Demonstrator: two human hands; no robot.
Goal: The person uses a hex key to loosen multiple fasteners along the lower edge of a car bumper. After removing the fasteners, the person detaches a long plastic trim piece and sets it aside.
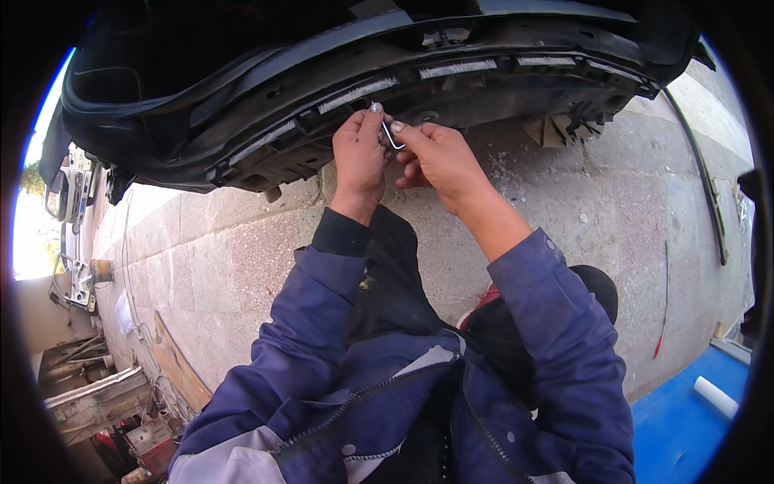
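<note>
Head view: a bent metal rod (392, 138) is located between both hands, just beside the lower edge of a black car bumper (266, 161). It is gripped narrowly by the right hand (442, 157); the left hand (357, 153) is closed, its thumb against its curled fingers, but whether anything is pinched there cannot be told. The pale strips (359, 95) are seen seated along the bumper; no fastening is seen completed, so the work is judged unfinished, its remainder undetermined. Upward movement is limited by the bumper edge; below, open room is afforded over the paved floor (564, 230), bounded well apart at right by a long dark strip (701, 161) and a blue panel (673, 431).
</note>
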